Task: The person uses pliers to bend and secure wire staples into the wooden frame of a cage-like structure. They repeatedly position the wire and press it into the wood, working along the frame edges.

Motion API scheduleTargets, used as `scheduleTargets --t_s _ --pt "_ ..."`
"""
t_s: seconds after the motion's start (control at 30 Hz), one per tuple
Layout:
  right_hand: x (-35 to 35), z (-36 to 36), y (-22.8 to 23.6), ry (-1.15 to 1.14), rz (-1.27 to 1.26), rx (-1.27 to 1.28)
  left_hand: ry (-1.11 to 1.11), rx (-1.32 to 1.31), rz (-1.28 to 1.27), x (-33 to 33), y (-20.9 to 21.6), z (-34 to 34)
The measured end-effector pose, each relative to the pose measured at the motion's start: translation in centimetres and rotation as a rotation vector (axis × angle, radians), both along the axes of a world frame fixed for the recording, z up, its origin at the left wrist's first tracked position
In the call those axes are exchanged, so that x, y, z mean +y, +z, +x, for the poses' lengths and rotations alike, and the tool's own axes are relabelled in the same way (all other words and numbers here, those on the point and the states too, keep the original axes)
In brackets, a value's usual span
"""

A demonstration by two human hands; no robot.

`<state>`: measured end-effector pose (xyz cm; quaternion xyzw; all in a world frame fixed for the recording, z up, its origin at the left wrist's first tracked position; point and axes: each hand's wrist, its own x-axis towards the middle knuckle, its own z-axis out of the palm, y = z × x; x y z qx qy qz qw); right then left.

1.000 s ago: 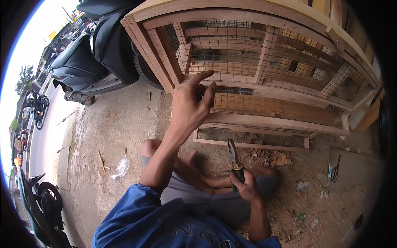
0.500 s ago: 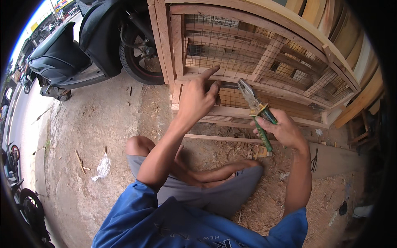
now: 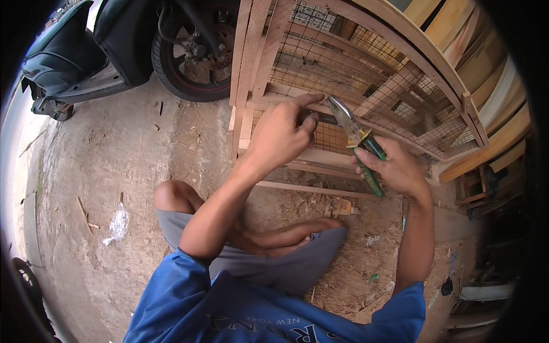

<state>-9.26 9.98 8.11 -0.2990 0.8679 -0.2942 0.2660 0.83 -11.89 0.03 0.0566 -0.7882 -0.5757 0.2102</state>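
In my right hand (image 3: 399, 168) is a pair of combination pliers (image 3: 345, 119) with green handles. The jaws point up and left, their tip close by the index fingertip of my left hand (image 3: 280, 136). That index finger is stretched out, while the thumb and other fingers curl at the lower rail of a wooden frame. A dark bar-like piece (image 3: 327, 118) shows beside the left thumb; whether I hold it is unclear. Wire mesh (image 3: 366, 64) spans the wooden frame (image 3: 251, 54), which stands in front of me.
A parked scooter (image 3: 123, 43) is at the upper left, its front wheel (image 3: 191, 86) near the frame. Timber boards (image 3: 492, 146) lean at the right. Wood scraps, shavings and a crumpled clear plastic bag (image 3: 119, 224) lie on the concrete around my crossed legs.
The view has shifted, so the scooter and frame sit differently in it. The plier tip and my left index finger are nearer each other. The pliers remain in my right hand.
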Motion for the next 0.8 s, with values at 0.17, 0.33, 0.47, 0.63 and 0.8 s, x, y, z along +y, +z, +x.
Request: scheduleTargets --t_s 0.17,0.33,0.47,0.63,0.8 --pt "-0.4 -1.3 -0.3 0.067 0.022 0.026 0.018 0.007 -0.085 -0.5 -0.3 0.0" --pt "-0.1 -2.3 -0.8 0.091 0.006 0.110 0.049 0.048 -0.120 -0.4 -0.1 0.3" --pt "0.4 -3.2 -1.0 0.110 0.045 0.160 0.071 0.040 -0.152 -0.1 0.1 0.7" --pt "0.6 -3.4 -1.0 0.127 0.077 0.188 0.100 0.090 -0.195 0.2 0.0 0.8" --pt "0.0 -2.5 -0.4 0.114 0.146 0.287 0.131 0.119 -0.236 0.3 -0.4 0.5"
